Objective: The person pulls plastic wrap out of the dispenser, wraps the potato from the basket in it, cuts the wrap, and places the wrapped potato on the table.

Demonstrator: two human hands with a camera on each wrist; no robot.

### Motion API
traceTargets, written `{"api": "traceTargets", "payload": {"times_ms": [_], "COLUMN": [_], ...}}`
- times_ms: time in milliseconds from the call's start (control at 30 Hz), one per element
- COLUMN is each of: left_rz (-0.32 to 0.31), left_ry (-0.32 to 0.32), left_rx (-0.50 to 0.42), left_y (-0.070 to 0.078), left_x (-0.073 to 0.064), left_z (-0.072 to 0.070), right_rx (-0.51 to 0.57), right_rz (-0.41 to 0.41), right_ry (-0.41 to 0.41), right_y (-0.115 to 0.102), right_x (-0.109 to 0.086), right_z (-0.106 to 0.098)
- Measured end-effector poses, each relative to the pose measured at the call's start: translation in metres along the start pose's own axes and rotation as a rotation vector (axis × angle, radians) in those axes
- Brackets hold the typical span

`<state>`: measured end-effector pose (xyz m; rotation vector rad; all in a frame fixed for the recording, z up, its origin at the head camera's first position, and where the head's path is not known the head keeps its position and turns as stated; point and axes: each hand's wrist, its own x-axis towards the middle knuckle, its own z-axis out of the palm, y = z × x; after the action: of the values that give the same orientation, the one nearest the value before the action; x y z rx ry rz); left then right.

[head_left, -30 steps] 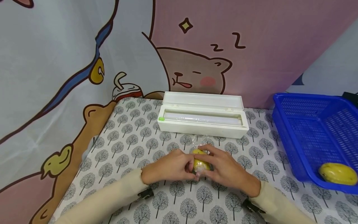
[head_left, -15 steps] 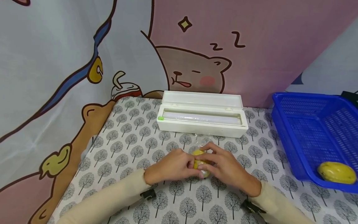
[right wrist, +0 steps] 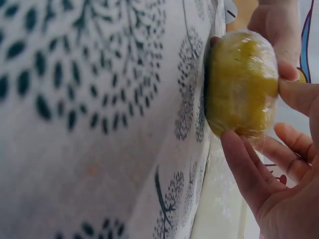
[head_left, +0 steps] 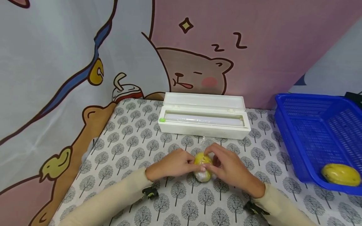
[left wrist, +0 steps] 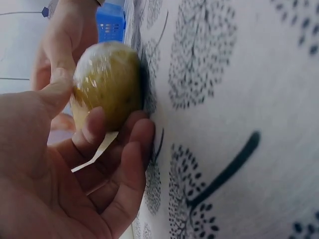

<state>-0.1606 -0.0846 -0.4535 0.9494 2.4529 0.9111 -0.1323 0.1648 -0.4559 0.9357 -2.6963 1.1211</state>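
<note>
A yellow oval fruit (head_left: 201, 157) wrapped in clear cling film lies on the tree-print cloth between both hands. My left hand (head_left: 176, 163) holds its left side, thumb on top; in the left wrist view, its fingers curl under the near end of the fruit (left wrist: 112, 84). From the other side my right hand (head_left: 227, 163) grips it, the thumb over the top close to the left thumb. Shiny, creased film covers the fruit (right wrist: 241, 84) in the right wrist view, with fingertips at its lower end. A loose tail of film (head_left: 206, 142) stretches beyond the fruit.
Behind the hands stands a long white cling film box (head_left: 203, 128), its lid up and a film roll (head_left: 202, 119) inside. At right, a blue plastic basket (head_left: 291, 147) contains another yellow fruit (head_left: 340, 174). A cartoon-printed curtain (head_left: 254, 69) hangs behind the table.
The fruit's near end, earlier mostly covered by the fingers, has come into view. Both thumbs have shifted from that end up onto the top of the fruit. Box and basket stay put.
</note>
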Motion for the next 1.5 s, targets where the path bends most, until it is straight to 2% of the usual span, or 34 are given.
{"api": "traceTargets", "payload": {"times_ms": [100,267,500,700,833,1000,1100,1233,1333,1500], "left_rz": [-0.048,-0.092,-0.218,-0.220,-0.235,-0.259,-0.252,-0.211,-0.178,-0.168], "left_ry": [-0.008,-0.008,0.045,0.041,0.033,0.037,0.037,0.031,0.022,0.007], "left_rx": [-0.021,-0.034,-0.055,-0.051,-0.084,-0.124,-0.133,-0.128,-0.120,-0.125], "left_y": [-0.002,0.000,0.001,0.000,0.001,0.000,0.000,-0.002,-0.002,-0.002], "left_x": [0.002,0.005,0.010,0.012,0.012,0.011,0.010,0.009,0.010,0.010], "left_z": [-0.002,-0.005,-0.007,-0.005,-0.005,-0.005,-0.005,-0.006,-0.006,-0.006], "right_rx": [0.037,0.095,0.162,0.198,0.110,0.015,-0.002,0.012,0.073,0.203], "right_rz": [0.010,0.022,0.046,0.152,0.263,0.372,0.375,0.344,0.340,0.339], "right_ry": [-0.017,-0.039,-0.013,0.017,0.026,-0.055,-0.120,-0.179,-0.202,-0.240], "right_y": [0.001,0.004,0.005,0.001,-0.001,0.000,0.003,0.006,0.009,0.013], "right_x": [0.000,-0.001,-0.002,-0.004,-0.005,-0.003,-0.003,-0.002,0.000,0.003], "right_z": [-0.002,-0.004,-0.006,-0.007,-0.010,-0.014,-0.014,-0.015,-0.014,-0.012]}}
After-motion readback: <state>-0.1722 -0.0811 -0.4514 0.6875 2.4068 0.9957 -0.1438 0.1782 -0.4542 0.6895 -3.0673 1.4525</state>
